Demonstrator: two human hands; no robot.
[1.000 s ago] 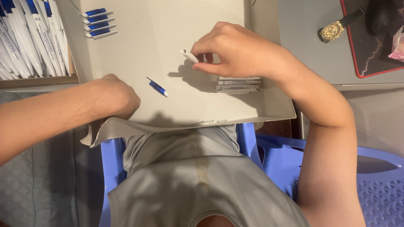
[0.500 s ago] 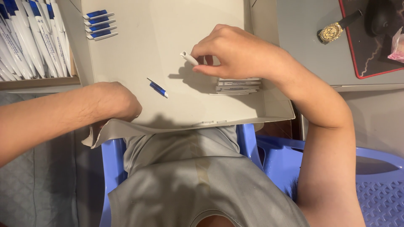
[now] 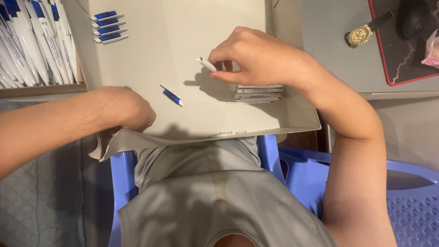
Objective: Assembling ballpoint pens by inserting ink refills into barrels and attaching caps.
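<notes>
Matt grey cardboard tray (image 3: 183, 55); glossy plastic pens (image 3: 107, 27) at ten o'clock; smooth plastic chair (image 3: 292, 160); shiny metal watch (image 3: 361, 34).

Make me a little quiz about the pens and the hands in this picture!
1. True or false: the right hand holds a white pen barrel.
2. How many finished pens lie in the row at the tray's top left? A) two B) four C) seven
3. What lies loose between the hands, near the left hand?

Key: 1 true. 2 B. 3 a small blue pen part.
</notes>
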